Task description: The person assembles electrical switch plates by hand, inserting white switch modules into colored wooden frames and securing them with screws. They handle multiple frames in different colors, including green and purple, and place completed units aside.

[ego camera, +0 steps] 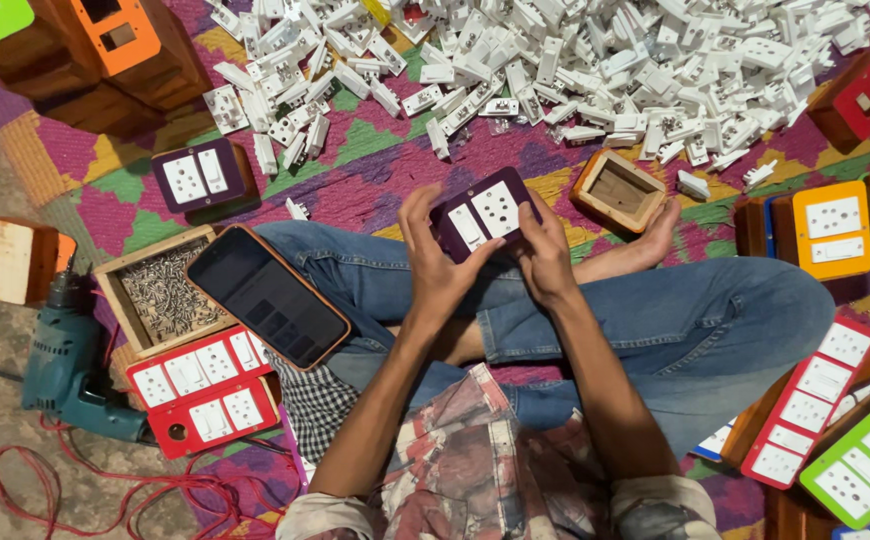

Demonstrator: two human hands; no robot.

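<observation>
At nine o'clock from the person's knees lies a teal electric drill (60, 365) with its red cord (105, 490) on the floor. Just beside it, toward three o'clock, stands an open wooden box of small screws (160, 295). A black phone in an orange case (267, 297) leans on the left knee, and under it lies a red plate with white switches and sockets (205, 392).

In the middle, above the crossed legs in blue jeans (715, 320), both hands hold a dark purple board with one white switch and one white socket (483, 213). The left hand (435, 265) grips its lower left edge, with the thumb on the front face and the fingers closed narrowly behind. The right hand (545, 255) holds the right edge, fingers curled around the side; I cannot tell how they lie at the back.

I judge the board to be light and stiff, a thin panel with hard plastic parts pushed in. The face looks smooth, maybe a little slippery, so the edges are the better place to hold, not the switch, which could move when pressed.

At twelve o'clock spreads a big heap of loose white plastic switch parts (595, 70) on a colourful woven mat (375, 170). At two o'clock sits an empty wooden box (618, 188). Farther right are an orange plate with white fittings (833, 230), and at four o'clock long red and green plates (835, 420).
</observation>
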